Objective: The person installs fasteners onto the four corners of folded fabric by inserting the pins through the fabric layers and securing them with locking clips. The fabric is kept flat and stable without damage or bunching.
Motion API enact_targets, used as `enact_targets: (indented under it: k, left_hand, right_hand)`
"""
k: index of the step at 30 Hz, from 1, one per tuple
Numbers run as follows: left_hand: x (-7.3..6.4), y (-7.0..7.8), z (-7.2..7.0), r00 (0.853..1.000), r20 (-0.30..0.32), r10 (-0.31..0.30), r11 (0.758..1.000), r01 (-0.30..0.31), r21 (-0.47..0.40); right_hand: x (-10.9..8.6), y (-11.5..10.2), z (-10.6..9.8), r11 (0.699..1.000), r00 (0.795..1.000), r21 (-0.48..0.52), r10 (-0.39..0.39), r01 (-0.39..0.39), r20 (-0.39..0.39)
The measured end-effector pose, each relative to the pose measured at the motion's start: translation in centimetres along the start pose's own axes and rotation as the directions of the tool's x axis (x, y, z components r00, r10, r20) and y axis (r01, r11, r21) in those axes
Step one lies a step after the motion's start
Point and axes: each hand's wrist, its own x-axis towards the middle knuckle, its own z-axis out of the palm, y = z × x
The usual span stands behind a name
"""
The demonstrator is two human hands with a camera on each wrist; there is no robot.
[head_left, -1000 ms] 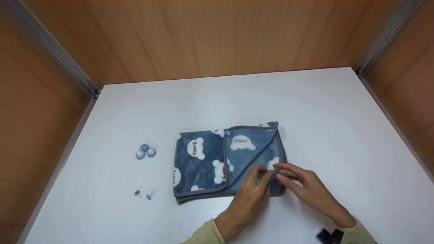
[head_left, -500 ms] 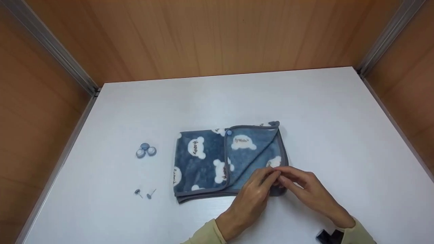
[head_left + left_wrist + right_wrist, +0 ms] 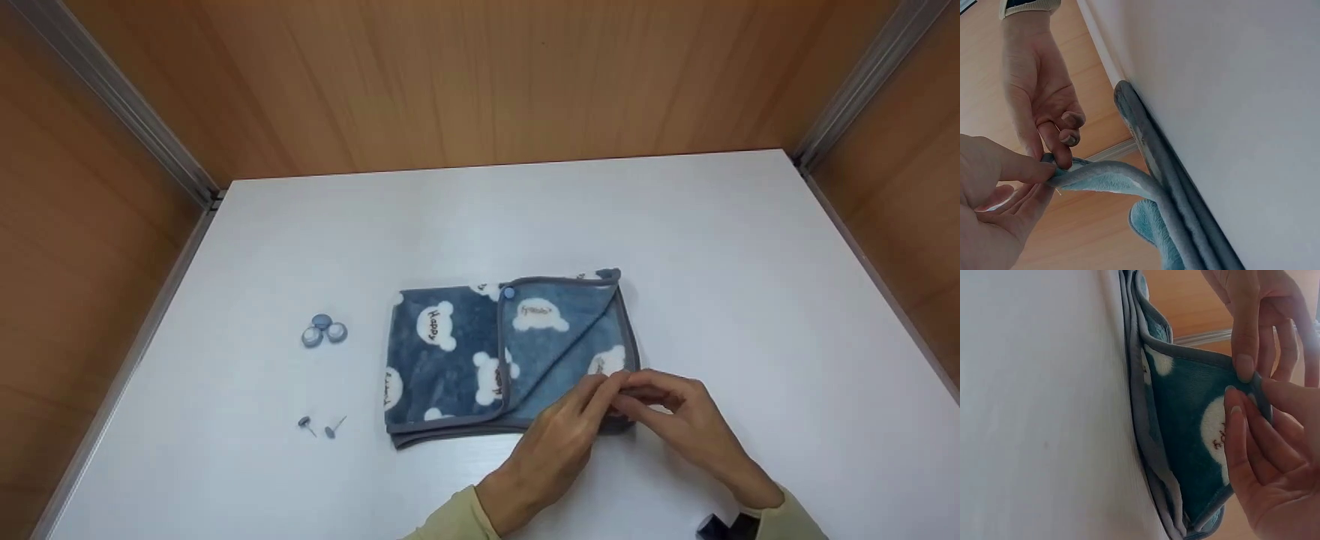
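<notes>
A folded blue blanket (image 3: 450, 352) with white bear heads and grey edging lies on the table. Its near right corner is raised. My left hand (image 3: 555, 442) pinches this corner between thumb and fingers. From the other side my right hand (image 3: 694, 427) pinches the same corner, its fingertips meeting the left ones. In the left wrist view a thin needle-like tip (image 3: 1060, 192) shows under the left fingers; what it belongs to is hidden. A round blue button (image 3: 509, 292) sits on the blanket's upper edge.
Three round blue-and-white caps (image 3: 322, 321) lie left of the blanket on the white table (image 3: 225, 480). Nearer me are two blue-headed pins (image 3: 331, 432). A black object (image 3: 712, 527) is by the right sleeve. Wooden panels (image 3: 480, 82) border the table.
The left fingers have shifted right and extended over the corner, closing in on the right fingertips. The grey edging seen between the hands earlier is now covered.
</notes>
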Motion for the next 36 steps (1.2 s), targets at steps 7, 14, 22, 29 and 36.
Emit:
enact_targets:
  k: [7, 14, 22, 29, 36]
  left_hand:
    - [0.0, 0.0, 0.0, 1.0, -0.002, -0.006, 1.0, 0.006, 0.013]
    - [0.3, -0.3, 0.3, 0.991, -0.071, -0.112, 0.993, 0.109, -0.047]
    - [0.5, -1.1, 0.2, 0.952, -0.196, -0.233, 0.966, 0.204, -0.159]
    - [0.5, -1.1, -0.1, 0.934, -0.155, -0.323, 0.94, 0.297, -0.167]
    - [0.5, -1.1, -0.3, 0.942, -0.112, -0.317, 0.934, 0.29, -0.207]
  right_hand:
    - [-0.1, -0.1, 0.3, 0.998, 0.996, -0.016, 0.067, -0.068, -0.053]
    - [0.1, 0.1, 0.1, 0.999, 0.999, 0.048, 0.02, -0.019, -0.025]
    - [0.0, 0.0, 0.0, 1.0, 0.998, -0.028, 0.003, -0.005, -0.058]
    - [-0.1, 0.2, 0.3, 0.999, 1.0, -0.044, -0.029, 0.029, -0.011]
    - [0.1, 0.3, 0.5, 0.997, 0.998, -0.054, -0.059, 0.06, 0.024]
